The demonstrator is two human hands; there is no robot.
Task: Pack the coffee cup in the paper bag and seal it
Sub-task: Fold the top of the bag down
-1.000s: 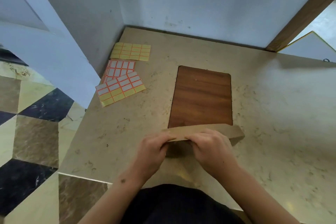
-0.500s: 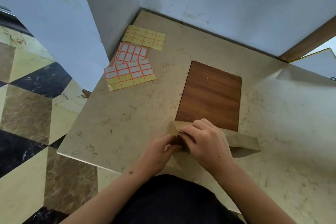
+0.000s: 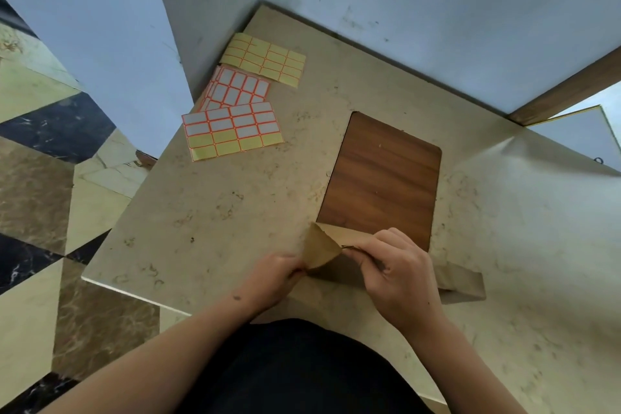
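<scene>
A brown paper bag [image 3: 321, 245] lies on its side near the front edge of the marble table [image 3: 208, 212], its far end reaching right past my wrist. My left hand [image 3: 274, 274] pinches the bag's near left corner. My right hand [image 3: 395, 265] grips the bag's folded mouth edge from above. The left flap of the bag stands up in a triangle between the two hands. No coffee cup is in sight; the inside of the bag is hidden.
Three sheets of sticker labels [image 3: 233, 129] lie at the table's back left. A dark wooden board [image 3: 381, 178] lies flat just behind the bag. White walls close the back and left. The table's left edge drops to a patterned floor [image 3: 40, 198].
The bag's left end has been folded up into a triangular flap between my hands. The camera has shifted, so the table sits further right in view.
</scene>
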